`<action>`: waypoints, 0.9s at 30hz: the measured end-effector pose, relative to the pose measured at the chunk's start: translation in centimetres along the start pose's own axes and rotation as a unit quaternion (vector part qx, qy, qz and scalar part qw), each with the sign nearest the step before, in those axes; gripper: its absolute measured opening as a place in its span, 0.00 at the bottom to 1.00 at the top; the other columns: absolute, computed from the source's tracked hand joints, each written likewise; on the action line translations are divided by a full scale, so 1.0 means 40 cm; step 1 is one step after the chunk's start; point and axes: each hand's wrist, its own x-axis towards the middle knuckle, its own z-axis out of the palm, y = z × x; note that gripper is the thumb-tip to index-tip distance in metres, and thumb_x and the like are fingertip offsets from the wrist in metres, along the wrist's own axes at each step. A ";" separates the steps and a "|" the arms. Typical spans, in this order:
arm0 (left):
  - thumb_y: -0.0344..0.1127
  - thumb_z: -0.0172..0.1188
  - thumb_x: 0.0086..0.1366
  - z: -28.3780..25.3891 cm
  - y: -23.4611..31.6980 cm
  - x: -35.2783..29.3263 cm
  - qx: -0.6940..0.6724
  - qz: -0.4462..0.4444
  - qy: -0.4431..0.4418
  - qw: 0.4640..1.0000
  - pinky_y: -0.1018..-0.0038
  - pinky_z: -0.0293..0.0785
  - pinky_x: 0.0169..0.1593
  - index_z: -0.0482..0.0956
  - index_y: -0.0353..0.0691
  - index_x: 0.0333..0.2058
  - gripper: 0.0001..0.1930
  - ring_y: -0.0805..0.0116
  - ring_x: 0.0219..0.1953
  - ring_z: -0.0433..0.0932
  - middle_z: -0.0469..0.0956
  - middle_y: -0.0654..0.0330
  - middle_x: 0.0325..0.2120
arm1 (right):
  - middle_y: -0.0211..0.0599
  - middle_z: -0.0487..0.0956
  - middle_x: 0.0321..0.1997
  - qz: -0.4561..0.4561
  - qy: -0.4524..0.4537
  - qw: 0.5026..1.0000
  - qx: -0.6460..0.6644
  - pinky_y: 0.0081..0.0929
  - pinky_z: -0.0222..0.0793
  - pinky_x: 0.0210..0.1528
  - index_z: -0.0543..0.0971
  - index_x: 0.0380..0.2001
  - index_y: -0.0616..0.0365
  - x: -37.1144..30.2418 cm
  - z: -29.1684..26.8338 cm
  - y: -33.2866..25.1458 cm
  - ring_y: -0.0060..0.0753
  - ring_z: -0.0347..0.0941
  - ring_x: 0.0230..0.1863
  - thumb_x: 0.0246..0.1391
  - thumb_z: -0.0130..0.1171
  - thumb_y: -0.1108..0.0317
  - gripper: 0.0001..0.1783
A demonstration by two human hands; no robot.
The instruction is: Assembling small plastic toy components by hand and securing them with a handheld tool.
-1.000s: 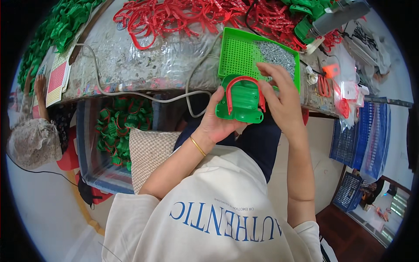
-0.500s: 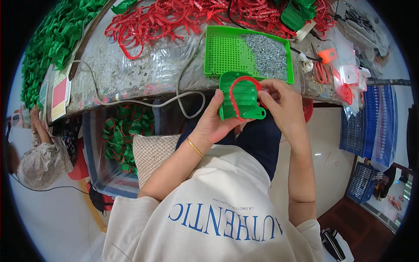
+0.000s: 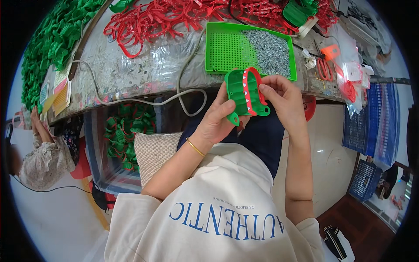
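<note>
Scuffed tabletop point(image 3: 166, 65) lies beyond my left hand point(image 3: 214, 123), clasping a curved green plastic shell point(image 3: 235, 91), and right hand point(image 3: 286, 99), pinching its toothed red plastic strip point(image 3: 249, 99), which could spring off if pinched weakly.

The person wears a loose, off-white T-shirt point(image 3: 214, 174) with short, wide sleeves point(image 3: 131, 216). Across its front runs a curved row of large blue serif capitals point(image 3: 227, 222), upside down in this view, with a line of much smaller print point(image 3: 233, 204) near it. A thin, gold-coloured bangle point(image 3: 195, 147) circles the wrist of the left hand point(image 3: 218, 118), and the legwear point(image 3: 258, 150) is dark navy.
</note>
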 end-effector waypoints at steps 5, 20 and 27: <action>0.44 0.66 0.55 0.011 -0.001 -0.003 0.002 0.025 0.024 0.999 0.73 0.70 0.42 0.46 0.53 0.67 0.46 0.70 0.50 0.70 0.65 0.63 0.55 | 0.29 0.78 0.34 0.004 -0.007 1.000 0.014 0.13 0.68 0.37 0.76 0.39 0.66 0.001 0.003 0.015 0.14 0.72 0.33 0.56 0.58 0.72 0.10; 0.42 0.71 0.50 0.004 0.008 -0.007 0.029 0.030 0.045 0.998 0.75 0.70 0.48 0.45 0.53 0.68 0.52 0.70 0.54 0.67 0.61 0.60 0.58 | 0.29 0.78 0.30 -0.017 0.030 0.999 0.037 0.14 0.68 0.34 0.76 0.35 0.66 -0.001 0.033 0.038 0.14 0.72 0.30 0.55 0.58 0.74 0.06; 0.42 0.72 0.50 -0.011 0.004 -0.005 0.029 0.028 0.044 0.998 0.74 0.70 0.50 0.45 0.53 0.68 0.52 0.69 0.55 0.64 0.59 0.59 0.59 | 0.29 0.78 0.31 -0.011 0.029 1.000 -0.002 0.14 0.68 0.35 0.76 0.36 0.64 -0.001 0.046 0.035 0.14 0.72 0.31 0.55 0.58 0.75 0.06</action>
